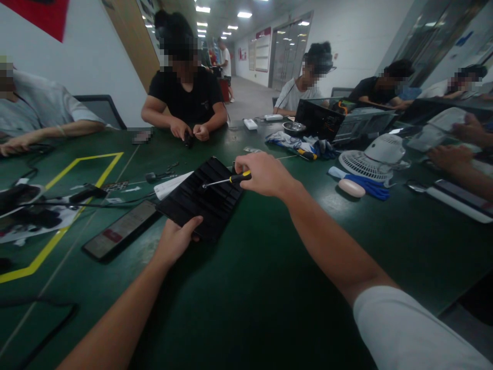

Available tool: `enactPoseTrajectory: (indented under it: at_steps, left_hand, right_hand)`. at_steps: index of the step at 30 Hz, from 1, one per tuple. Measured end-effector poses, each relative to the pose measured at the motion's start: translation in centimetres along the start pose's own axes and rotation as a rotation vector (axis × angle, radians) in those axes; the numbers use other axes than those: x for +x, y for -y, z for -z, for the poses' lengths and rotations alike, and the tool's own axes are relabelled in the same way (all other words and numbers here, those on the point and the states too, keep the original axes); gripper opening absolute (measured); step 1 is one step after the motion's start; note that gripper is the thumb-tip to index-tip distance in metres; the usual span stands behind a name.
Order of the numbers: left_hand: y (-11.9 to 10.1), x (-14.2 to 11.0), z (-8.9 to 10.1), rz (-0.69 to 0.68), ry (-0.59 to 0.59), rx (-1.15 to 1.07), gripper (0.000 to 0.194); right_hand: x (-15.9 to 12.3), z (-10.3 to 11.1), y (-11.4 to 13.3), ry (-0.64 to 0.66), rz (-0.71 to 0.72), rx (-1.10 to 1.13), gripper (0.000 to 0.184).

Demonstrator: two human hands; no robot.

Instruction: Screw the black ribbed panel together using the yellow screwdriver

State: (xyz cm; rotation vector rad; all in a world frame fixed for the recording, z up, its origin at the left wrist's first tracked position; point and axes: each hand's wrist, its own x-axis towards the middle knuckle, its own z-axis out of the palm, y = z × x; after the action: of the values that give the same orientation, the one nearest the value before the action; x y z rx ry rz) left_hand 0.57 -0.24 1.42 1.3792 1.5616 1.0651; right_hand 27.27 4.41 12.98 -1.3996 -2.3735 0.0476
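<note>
In the head view my left hand (pixel 181 237) grips the near edge of a black ribbed plastic panel (pixel 215 216), thumb on top. The panel is tilted above the green table. My right hand (pixel 264 173) is closed around the black and yellow handle of a screwdriver (pixel 221 181). Its shaft points left across the panel, and a small dark piece, perhaps a screw, shows at the tip. Whether the tip touches the panel I cannot tell. Partly behind the panel lies a white strip-shaped object (pixel 169 187).
A phone (pixel 121 231) lies left of the panel, near cables and yellow tape (pixel 52 246). To the right are a white fan (pixel 372 159), blue gloves (pixel 367 186), a pink oval object (pixel 351 188) and another screwdriver (pixel 307 154) on cloth. Co-workers sit around the green table (pixel 269 288).
</note>
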Motion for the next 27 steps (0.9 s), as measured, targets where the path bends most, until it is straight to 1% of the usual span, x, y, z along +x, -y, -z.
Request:
enactPoseTrajectory:
  at_steps: [3, 12, 17, 20, 23, 27]
  left_hand:
    - [0.06, 0.00, 0.02, -0.002, 0.002, 0.003, 0.030]
    - [0.55, 0.06, 0.00, -0.028, -0.002, -0.010, 0.030]
    - [0.74, 0.10, -0.06, -0.014, -0.003, -0.024, 0.031]
    - [0.66, 0.05, -0.13, -0.021, -0.009, -0.036, 0.031]
    - [0.50, -0.06, -0.19, -0.022, -0.015, -0.035, 0.030]
    - [0.18, -0.32, -0.20, -0.027, -0.006, -0.035, 0.030]
  right_hand:
    - [0.10, -0.17, -0.12, -0.024, 0.003, 0.008, 0.021]
    - [0.10, -0.26, -0.41, -0.064, -0.010, 0.034, 0.021]
    - [0.13, -0.23, -0.55, -0.056, -0.028, 0.057, 0.023]
    - [0.16, -0.28, -0.45, -0.033, -0.056, 0.050, 0.027]
    - [0.18, -0.39, -0.33, -0.016, -0.054, 0.052, 0.028]
    - [0.11, -0.23, -0.39, -0.054, -0.056, 0.083, 0.027]
